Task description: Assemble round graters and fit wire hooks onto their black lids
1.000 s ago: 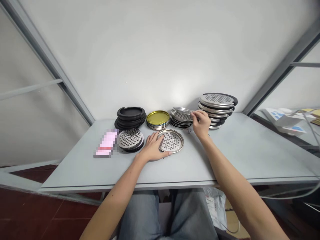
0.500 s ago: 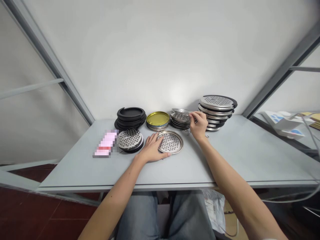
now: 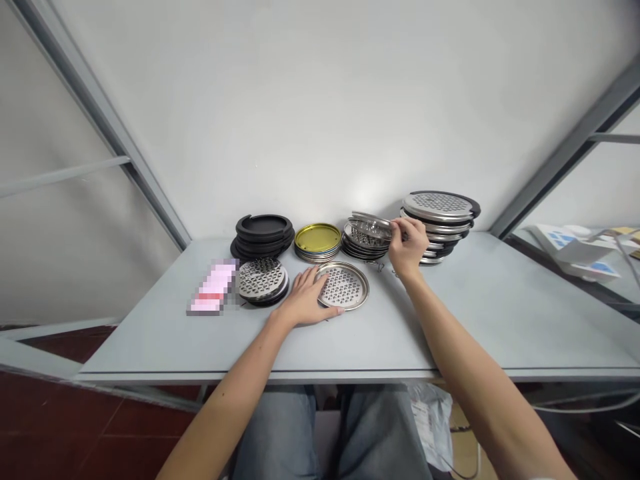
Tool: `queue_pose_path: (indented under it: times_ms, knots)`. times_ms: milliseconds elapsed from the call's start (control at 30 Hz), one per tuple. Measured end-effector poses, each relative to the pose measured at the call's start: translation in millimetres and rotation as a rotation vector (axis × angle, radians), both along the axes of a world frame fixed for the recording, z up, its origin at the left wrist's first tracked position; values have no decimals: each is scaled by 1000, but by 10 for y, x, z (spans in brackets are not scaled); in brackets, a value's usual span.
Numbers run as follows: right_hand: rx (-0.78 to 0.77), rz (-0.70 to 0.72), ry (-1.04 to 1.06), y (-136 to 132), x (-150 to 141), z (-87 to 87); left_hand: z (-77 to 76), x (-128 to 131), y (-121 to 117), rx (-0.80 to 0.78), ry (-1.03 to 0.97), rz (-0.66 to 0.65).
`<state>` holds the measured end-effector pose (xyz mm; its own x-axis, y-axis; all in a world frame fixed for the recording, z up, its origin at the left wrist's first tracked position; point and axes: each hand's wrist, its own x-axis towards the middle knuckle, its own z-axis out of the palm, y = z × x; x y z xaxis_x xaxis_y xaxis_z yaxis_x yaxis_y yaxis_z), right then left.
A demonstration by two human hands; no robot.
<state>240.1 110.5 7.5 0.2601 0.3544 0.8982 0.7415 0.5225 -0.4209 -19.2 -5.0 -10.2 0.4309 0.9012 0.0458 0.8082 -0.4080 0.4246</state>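
In front of me a round metal grater plate [image 3: 345, 288] with a raised rim lies on the table. My left hand [image 3: 306, 300] rests over its left edge, fingers spread, the thumb along the front rim. At the back, my right hand [image 3: 409, 245] pinches the right edge of a shiny round metal piece [image 3: 371, 219]. That piece is tilted, its left side raised over a stack of round grater plates [image 3: 367, 250]. Whether it has a perforated face cannot be made out. My right fingers partly hide its near edge.
Further left are a stack of perforated discs [image 3: 261, 279], black round holders [image 3: 264, 230] and yellow-topped round lids [image 3: 318, 237]. A tall stack of rimmed grater plates [image 3: 440, 205] stands back right. A blurred pink item [image 3: 214, 287] lies left on the table [image 3: 510, 320].
My right hand has moved slightly right, and the metal piece in it has risen and tilted off the stack. My left hand stays on the grater plate.
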Motion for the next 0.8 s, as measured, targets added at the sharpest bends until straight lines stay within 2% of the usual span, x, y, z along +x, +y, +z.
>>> queue_pose_path:
  times_ms: [400, 633, 800]
  knots:
    - [-161, 76, -345, -17, -40, -112, -5, -5, 8, -4, -39, 2]
    - [-209, 151, -449, -61, -9, -145, -14, -6, 6, 9, -44, -3]
    - [-207, 172, -439, -77, 5, -163, -8, -3, 4, -1, -46, 0]
